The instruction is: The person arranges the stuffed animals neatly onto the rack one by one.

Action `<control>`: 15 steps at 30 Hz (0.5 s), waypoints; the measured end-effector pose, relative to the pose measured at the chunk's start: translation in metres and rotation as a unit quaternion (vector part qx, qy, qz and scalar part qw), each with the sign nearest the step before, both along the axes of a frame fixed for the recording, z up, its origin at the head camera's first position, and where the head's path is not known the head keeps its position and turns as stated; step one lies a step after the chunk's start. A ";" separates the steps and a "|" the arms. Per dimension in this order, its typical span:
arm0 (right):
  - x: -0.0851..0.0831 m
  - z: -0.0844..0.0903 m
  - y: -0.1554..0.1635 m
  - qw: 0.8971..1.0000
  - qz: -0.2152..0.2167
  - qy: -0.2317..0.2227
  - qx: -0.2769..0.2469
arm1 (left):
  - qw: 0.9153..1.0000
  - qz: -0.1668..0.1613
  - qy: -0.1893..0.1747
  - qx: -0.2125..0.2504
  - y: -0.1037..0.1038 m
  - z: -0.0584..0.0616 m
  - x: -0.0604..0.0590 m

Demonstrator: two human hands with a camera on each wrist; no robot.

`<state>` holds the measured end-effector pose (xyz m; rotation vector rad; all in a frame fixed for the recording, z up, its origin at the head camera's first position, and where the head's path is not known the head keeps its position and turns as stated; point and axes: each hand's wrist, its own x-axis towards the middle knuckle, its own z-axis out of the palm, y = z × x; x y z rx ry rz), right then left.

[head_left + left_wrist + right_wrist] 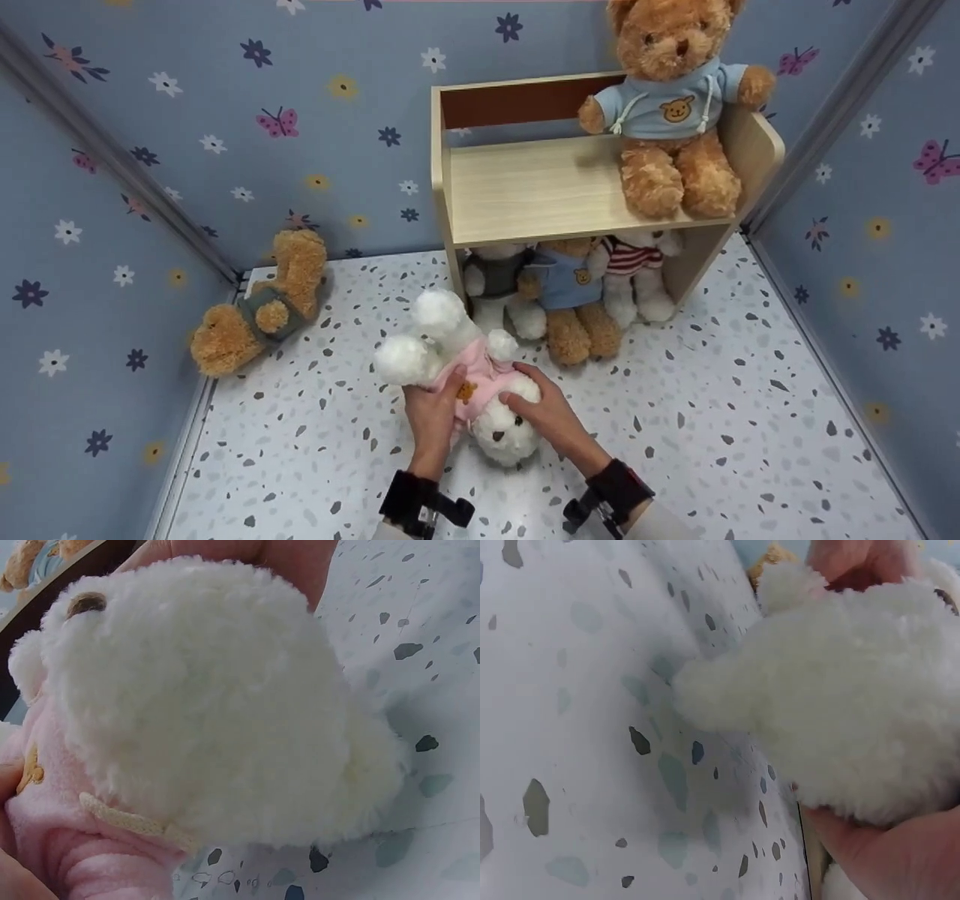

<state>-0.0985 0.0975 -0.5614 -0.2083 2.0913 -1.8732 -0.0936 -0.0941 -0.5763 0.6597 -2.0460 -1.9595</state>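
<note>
A white plush bear (507, 433) in a pink hoodie (480, 379) is held between both hands, low in front of the shelf. Its head points toward me and its feet point away, to the left. My left hand (433, 420) grips the body at the hoodie, thumb across the front. On the other side, my right hand (553, 416) holds the bear by the head and shoulder. White fur of the head (202, 705) fills much of the left wrist view. In the right wrist view, the right hand (904, 855) lies along the head's side.
A wooden shelf (525, 187) stands against the flowered wall. On top sits a brown bear in a blue hoodie (675, 112); below are three bears, the middle one in blue (574, 277). Another brown bear (225, 341) lies on the speckled floor (300, 450) at left.
</note>
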 end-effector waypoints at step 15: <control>-0.037 -0.008 0.072 0.999 0.021 -0.021 0.014 | 0.983 -0.146 0.102 0.044 -0.025 0.022 -0.008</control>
